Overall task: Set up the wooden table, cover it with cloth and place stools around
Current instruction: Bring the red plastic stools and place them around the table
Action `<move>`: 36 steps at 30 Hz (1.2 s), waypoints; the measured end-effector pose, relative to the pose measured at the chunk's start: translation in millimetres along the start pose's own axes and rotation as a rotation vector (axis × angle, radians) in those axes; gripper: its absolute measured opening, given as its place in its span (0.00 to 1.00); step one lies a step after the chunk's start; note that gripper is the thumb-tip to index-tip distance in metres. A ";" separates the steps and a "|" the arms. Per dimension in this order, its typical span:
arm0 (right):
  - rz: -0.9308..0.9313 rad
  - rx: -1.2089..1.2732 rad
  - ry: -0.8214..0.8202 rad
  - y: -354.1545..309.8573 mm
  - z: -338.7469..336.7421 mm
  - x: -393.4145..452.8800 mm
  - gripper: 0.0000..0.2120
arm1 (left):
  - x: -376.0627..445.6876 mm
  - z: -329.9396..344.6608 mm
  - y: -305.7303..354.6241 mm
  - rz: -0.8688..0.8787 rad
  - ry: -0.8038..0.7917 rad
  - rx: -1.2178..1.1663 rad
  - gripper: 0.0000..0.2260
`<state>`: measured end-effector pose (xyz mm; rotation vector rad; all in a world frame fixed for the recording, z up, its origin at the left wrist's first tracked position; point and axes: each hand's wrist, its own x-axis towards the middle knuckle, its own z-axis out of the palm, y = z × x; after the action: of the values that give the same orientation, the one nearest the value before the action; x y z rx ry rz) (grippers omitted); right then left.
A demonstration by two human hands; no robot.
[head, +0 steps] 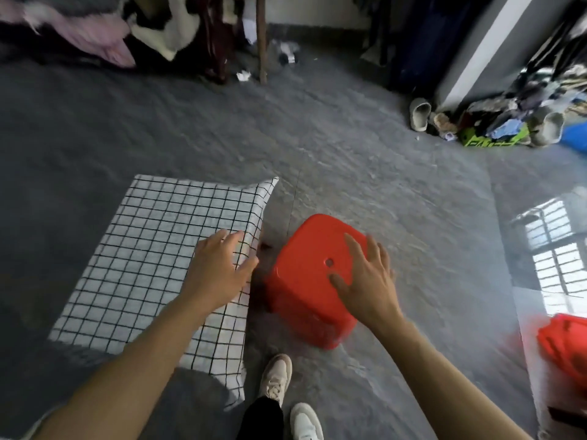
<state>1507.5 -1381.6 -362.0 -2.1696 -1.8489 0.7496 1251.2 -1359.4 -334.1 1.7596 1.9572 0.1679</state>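
The counter itself is hidden under a white cloth (152, 249) with a black grid; only a dark bit of something peeks out at its right edge, too blurred to name. A second red stool (565, 344) is cut off by the right border, and the clutter by the far wall is smeared by motion. A green box (489, 139) among the shoes carries dark lettering, which cannot be read.

The left hand (219, 274) lies over the cloth's right edge with fingers straight and spread, its grip released, holding nothing. The right hand (365, 281) is likewise loose, fingers splayed over the seat of the red stool (305, 281) (whether the palm presses down or just skims it is unclear).

That stool stands on the grey floor (381, 185) just beside the covered counter's right side, a small round hole in its seat. White shoes (276, 379) show below.
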 end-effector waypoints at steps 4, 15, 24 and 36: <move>-0.107 -0.034 -0.020 -66.3 -62.9 -62.1 0.38 | -83.5 -80.4 8.9 -0.077 0.106 -0.049 0.27; -0.573 -0.079 -0.059 -274.4 -94.1 -151.6 0.37 | -237.0 -222.9 -58.5 -0.227 0.436 -0.220 0.25; -0.840 -0.132 -0.169 -457.6 7.5 -261.8 0.35 | -368.8 -280.8 -264.2 -0.426 0.613 -0.262 0.31; -1.042 -0.250 -0.157 -647.6 114.7 -353.3 0.36 | -463.1 -362.0 -469.0 -0.539 0.728 -0.285 0.35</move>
<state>857.8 -1611.5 -74.9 -0.9331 -2.8070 0.4485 690.2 -1792.9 -83.6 0.9970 2.6576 0.9455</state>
